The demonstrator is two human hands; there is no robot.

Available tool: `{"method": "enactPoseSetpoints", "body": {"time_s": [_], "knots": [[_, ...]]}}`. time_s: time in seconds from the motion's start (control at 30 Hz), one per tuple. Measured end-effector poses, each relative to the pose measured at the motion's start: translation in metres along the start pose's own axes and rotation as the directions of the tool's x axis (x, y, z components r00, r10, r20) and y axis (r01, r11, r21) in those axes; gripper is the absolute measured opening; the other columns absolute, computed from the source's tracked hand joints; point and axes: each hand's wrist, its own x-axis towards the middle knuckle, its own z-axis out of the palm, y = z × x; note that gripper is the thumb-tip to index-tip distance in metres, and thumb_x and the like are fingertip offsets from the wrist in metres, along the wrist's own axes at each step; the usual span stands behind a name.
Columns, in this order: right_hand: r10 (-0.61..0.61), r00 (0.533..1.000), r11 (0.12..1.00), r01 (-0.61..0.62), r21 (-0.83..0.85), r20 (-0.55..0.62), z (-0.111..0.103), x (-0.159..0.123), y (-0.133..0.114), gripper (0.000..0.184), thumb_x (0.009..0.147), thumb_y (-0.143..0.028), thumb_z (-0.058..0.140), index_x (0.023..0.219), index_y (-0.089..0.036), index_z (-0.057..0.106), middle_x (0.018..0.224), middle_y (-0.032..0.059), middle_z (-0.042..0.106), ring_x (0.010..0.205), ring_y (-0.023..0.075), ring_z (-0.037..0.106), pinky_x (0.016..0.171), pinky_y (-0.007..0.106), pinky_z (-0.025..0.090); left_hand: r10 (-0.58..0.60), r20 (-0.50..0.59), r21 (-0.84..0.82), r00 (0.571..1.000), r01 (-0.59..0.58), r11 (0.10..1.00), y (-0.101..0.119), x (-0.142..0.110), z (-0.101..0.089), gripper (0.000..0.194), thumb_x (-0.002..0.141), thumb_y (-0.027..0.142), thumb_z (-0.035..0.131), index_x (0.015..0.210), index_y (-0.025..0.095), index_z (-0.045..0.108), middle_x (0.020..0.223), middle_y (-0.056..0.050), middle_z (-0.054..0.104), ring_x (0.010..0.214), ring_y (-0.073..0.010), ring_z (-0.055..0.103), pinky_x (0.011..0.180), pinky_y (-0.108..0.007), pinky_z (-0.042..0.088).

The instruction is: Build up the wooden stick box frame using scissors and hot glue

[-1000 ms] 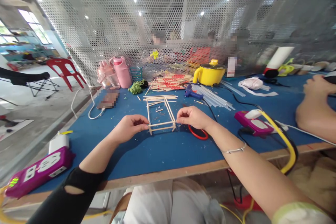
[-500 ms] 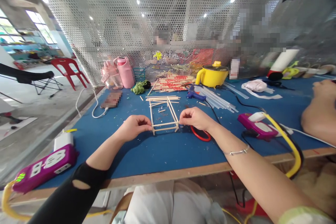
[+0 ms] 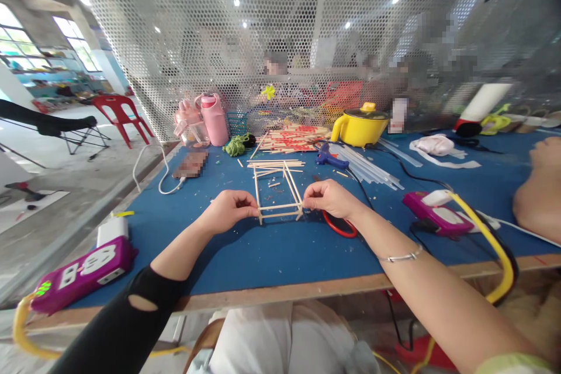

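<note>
A small box-shaped frame of thin wooden sticks [image 3: 280,207] stands on the blue table in front of me. My left hand [image 3: 230,210] pinches its near left corner between thumb and fingers. At the near right corner, my right hand [image 3: 326,197] pinches the frame in the same way. Just behind the frame lie several loose wooden sticks [image 3: 284,163]. A red scissor-like handle [image 3: 339,228] shows partly under my right wrist. Beyond my right hand rests a blue glue gun [image 3: 331,156], with clear glue sticks [image 3: 372,165] beside it.
A pile of red-marked sticks [image 3: 293,139], green yarn [image 3: 236,145], a pink bottle [image 3: 214,121] and a yellow pot [image 3: 362,127] line the back. Purple power strips [image 3: 85,274] with cables lie at both sides. Another person's arm [image 3: 541,198] rests at the right edge.
The whole view has shifted slightly, so things appear a little farther right. Both hands keep their pinch on the stick frame, which stays in the same place on the table.
</note>
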Motion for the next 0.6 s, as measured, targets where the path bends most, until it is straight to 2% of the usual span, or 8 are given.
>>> {"method": "enactPoseSetpoints", "body": {"time_s": [0.33, 0.6], "knots": [[0.037, 0.999, 0.999, -0.037, 0.027, 0.005, 0.0001, -0.0011, -0.0025, 0.033, 0.061, -0.046, 0.074, 0.063, -0.015, 0.064, 0.053, -0.0018, 0.057, 0.050, 0.0090, 0.046, 0.049, 0.023, 0.035, 0.004, -0.001, 0.014, 1.000, -0.003, 1.000, 0.0001, -0.0008, 0.0005, 0.028, 0.070, 0.043, 0.070, 0.071, 0.015, 0.067, 0.064, 0.000, 0.062, 0.059, -0.0116, 0.049, 0.057, -0.023, 0.037], [0.035, 0.999, 0.999, -0.035, 0.029, 0.012, 0.0001, -0.0016, -0.0024, 0.034, 0.061, -0.047, 0.075, 0.063, -0.015, 0.063, 0.054, -0.0021, 0.056, 0.050, 0.0087, 0.045, 0.048, 0.023, 0.034, -0.001, 0.004, 0.001, 1.000, 0.001, 1.000, 0.0021, -0.0006, 0.0008, 0.024, 0.070, 0.039, 0.069, 0.071, 0.015, 0.066, 0.062, 0.001, 0.061, 0.057, -0.0113, 0.049, 0.055, -0.023, 0.037]]}}
